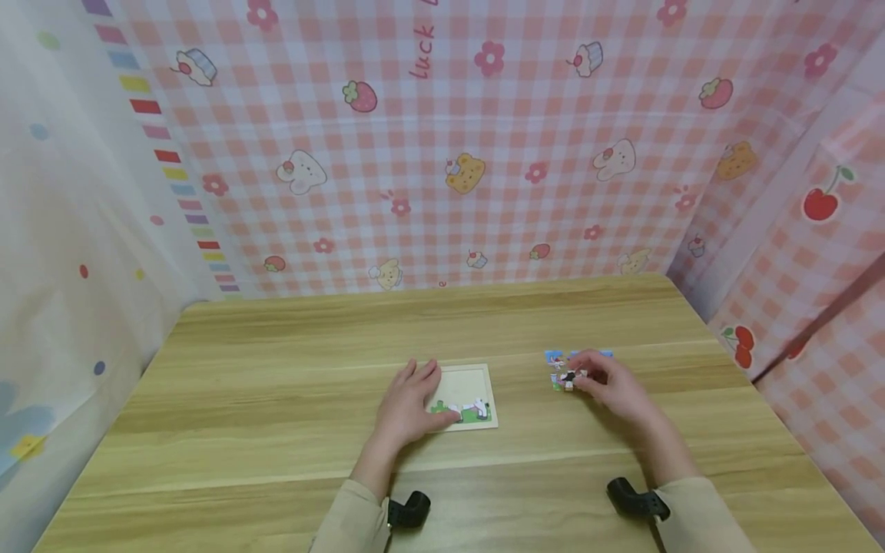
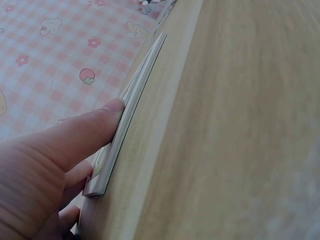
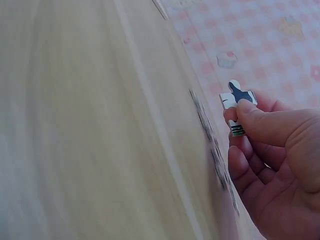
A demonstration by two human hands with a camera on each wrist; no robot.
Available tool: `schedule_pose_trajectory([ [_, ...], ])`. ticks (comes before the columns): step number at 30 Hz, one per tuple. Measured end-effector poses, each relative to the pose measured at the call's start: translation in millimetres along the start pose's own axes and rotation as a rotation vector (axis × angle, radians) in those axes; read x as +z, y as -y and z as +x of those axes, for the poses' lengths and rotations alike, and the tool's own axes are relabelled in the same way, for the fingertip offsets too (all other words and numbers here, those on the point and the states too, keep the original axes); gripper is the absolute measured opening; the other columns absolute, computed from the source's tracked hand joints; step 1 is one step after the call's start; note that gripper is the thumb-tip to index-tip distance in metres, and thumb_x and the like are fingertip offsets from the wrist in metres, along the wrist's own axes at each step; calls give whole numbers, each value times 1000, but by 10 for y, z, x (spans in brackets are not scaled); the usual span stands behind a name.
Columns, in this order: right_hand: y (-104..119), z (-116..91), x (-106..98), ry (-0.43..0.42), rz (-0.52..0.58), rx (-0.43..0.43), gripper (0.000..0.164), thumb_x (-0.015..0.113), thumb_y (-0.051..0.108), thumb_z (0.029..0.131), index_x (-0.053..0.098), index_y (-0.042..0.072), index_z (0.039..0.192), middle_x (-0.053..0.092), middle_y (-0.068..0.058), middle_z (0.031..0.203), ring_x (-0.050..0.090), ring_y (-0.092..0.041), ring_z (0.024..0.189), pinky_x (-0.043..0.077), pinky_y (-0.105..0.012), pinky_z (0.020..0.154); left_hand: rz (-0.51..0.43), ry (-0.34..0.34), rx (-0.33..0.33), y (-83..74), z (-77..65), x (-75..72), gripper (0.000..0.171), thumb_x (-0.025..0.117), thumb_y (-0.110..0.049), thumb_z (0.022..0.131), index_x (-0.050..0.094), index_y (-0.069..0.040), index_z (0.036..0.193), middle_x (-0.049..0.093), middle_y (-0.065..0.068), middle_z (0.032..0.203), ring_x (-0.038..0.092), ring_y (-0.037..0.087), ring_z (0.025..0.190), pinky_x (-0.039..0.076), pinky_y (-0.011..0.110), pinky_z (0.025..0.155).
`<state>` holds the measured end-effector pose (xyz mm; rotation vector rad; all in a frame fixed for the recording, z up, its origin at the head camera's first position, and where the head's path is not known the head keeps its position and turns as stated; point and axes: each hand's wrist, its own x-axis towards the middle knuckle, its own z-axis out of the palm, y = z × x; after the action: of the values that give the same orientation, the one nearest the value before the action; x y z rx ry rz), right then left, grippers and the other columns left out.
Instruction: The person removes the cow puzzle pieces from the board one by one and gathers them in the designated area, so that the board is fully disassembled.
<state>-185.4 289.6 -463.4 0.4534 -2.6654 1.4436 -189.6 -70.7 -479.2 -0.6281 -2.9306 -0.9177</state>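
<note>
Black-and-white knobbed jigsaw piece (image 3: 239, 94): pinched in your right hand (image 1: 614, 389). Your left hand (image 1: 408, 403), fingers extended, touches the pale rectangular wooden tray (image 1: 461, 383).

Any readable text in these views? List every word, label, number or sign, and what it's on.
"luck": cloth, printed sideways
"e": low on the same cloth
Mark after "luck": cut off by the frame, unreadable
No legible text on the board, pieces or black mounts.
</note>
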Motion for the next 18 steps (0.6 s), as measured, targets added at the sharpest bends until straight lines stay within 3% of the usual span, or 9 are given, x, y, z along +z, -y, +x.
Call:
schedule_pose_trajectory([
  [8,-71,-92,-215,-39,-36,75,17,64,-1,94,62,-4,110,61,-9,90,50,-11,76,43,-23,66,-4,-7,7,0,-2,0,86,80,-48,79,50,1,143,42,13,152,25,43,144,24,56,115],
  [18,-233,-191,-410,-89,-108,45,13,66,-4,92,63,-3,104,63,-9,86,52,-6,75,42,-21,67,-11,-7,5,-5,-7,-6,86,79,-48,79,50,1,143,42,13,152,24,43,144,24,56,115],
])
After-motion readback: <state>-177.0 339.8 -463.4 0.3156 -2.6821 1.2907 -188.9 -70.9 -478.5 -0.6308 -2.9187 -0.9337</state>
